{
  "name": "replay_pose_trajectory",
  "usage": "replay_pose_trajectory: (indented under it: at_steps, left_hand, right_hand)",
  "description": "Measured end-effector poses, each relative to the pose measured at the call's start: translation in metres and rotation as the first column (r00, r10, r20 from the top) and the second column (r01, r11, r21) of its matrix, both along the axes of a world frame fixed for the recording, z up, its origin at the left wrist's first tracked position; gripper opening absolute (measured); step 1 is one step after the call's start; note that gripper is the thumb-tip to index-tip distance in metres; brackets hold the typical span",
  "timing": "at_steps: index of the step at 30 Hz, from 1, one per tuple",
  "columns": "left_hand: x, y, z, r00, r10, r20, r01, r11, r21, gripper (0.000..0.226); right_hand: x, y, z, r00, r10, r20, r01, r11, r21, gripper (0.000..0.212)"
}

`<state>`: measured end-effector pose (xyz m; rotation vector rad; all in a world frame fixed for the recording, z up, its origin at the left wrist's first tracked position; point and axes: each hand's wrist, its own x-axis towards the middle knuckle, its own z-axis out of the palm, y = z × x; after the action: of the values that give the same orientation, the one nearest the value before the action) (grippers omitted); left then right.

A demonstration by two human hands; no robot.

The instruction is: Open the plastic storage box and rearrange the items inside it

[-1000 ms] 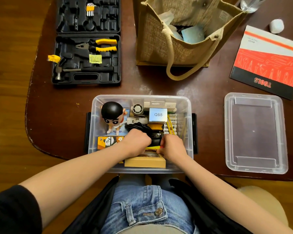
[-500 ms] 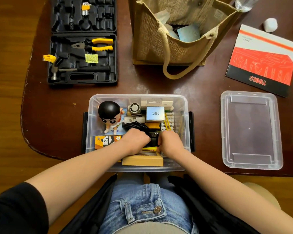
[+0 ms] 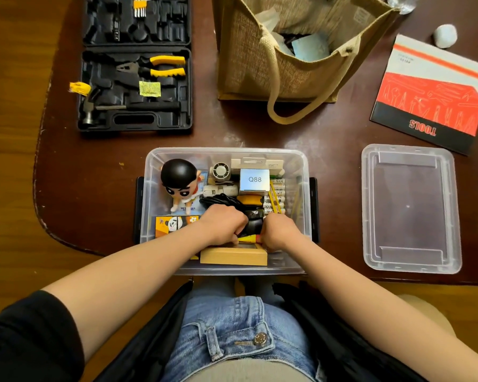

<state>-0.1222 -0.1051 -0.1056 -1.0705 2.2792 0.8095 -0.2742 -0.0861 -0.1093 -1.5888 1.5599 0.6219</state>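
With the lid (image 3: 410,208) off, you're mid-rearranging: both hands, left (image 3: 224,223) and right (image 3: 279,230), curl around a black item (image 3: 253,226) in the box (image 3: 301,172); next, probably lift it clear.

both hands, l (image 3: 223,222) & r (image 3: 279,230), knuckles up, fingers curled under, close together, forearms converging

Warm indoor light, glare on table (image 3: 301,142), wide-angle bending at edges, sharp focus

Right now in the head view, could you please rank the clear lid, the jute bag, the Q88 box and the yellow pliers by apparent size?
1. jute bag
2. clear lid
3. yellow pliers
4. Q88 box
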Motion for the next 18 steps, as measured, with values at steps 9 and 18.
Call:
replay_pose_trajectory:
  at_steps: [9,18]
  left_hand:
    - [-0.003,0.002,-0.003,1.0,-0.022,0.023,0.023,0.997,-0.068,0.029]
    - [0.001,0.005,-0.004,0.999,0.007,-0.031,-0.009,0.997,-0.073,0.028]
  right_hand:
    - [0.004,0.012,-0.003,0.988,-0.156,0.006,0.156,0.984,-0.082,0.022]
    - [0.003,0.019,-0.004,0.957,-0.291,0.025,0.291,0.957,0.002,0.024]
